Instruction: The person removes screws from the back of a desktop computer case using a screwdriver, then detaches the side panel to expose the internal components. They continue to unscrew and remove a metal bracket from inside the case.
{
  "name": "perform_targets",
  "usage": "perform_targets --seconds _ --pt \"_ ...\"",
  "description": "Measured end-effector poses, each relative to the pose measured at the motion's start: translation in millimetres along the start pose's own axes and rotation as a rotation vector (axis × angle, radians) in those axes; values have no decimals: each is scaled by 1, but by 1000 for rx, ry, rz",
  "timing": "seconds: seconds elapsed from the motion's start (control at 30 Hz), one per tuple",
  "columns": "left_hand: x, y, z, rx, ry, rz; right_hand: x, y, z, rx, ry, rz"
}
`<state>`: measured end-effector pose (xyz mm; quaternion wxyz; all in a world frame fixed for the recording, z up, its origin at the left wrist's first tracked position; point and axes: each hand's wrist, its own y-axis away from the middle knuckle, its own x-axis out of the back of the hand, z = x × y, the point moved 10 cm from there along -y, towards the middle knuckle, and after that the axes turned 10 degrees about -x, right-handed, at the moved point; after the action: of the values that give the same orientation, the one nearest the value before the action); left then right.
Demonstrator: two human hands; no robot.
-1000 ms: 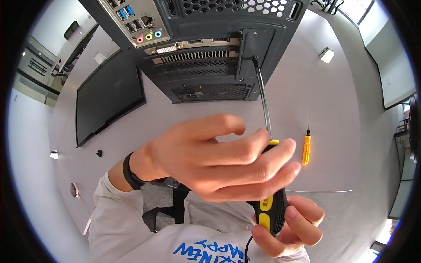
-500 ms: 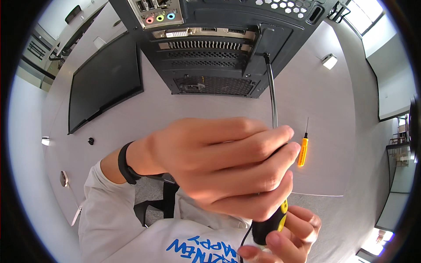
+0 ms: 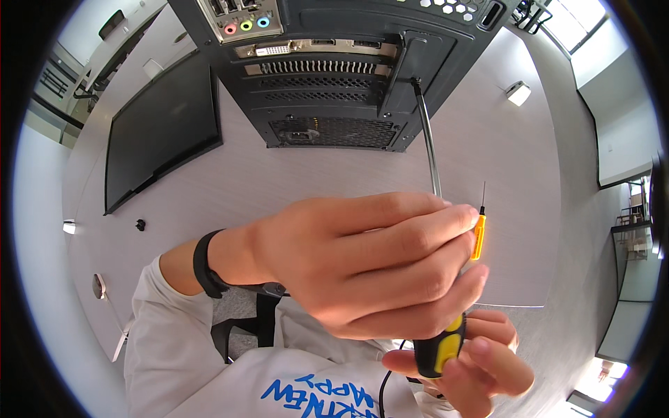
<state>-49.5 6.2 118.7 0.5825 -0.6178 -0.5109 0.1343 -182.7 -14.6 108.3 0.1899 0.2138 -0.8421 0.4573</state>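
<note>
A long-shafted screwdriver (image 3: 431, 153) with a black and yellow handle reaches up to the back of a black computer case (image 3: 327, 19). Its tip meets a screw beside the expansion slot covers. My left hand (image 3: 369, 265), with a black band on the wrist, is closed around the lower shaft and upper handle, hiding that stretch. At the handle's butt end, the fingers of my right hand (image 3: 491, 359) curl loosely around the grip, partly hidden behind it. Just beyond my left fingertips lies a small yellow screwdriver (image 3: 479, 237) on the table.
The case stands on a pale table (image 3: 509, 139). Left of it is a black monitor (image 3: 164, 129). A small black piece (image 3: 141, 225) lies near the left side, and a white box-shaped thing (image 3: 518, 93) sits at the right. The table's front edge runs right of my hands.
The screwdriver handle has turned, showing more yellow, and its butt end has swung slightly right. Both hands have shifted right with it. The whole view has moved a little.
</note>
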Motion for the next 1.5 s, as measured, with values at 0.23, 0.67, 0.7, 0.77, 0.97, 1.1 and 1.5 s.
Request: perform_targets --seconds 0.23,0.67,0.7,0.77,0.97,1.1,1.5 --pt "-7 -1 -6 0 44 -24 0 2 -12 299 195 29" --pt "-2 0 2 43 -13 28 1 2 2 92 -53 -45" --pt "-2 0 1 35 -6 25 1 2 -7 172 -25 -68" --pt "-3 -1 -1 13 24 20 -2 4 -15 279 141 -45" --pt "-10 -4 3 18 0 7 6 24 13 160 267 218" --pt "-12 -3 1 -1 -75 -84 3 35 31 -21 123 163" --pt "-1 -9 0 -38 -74 -91 -1 -4 -6 154 113 26"
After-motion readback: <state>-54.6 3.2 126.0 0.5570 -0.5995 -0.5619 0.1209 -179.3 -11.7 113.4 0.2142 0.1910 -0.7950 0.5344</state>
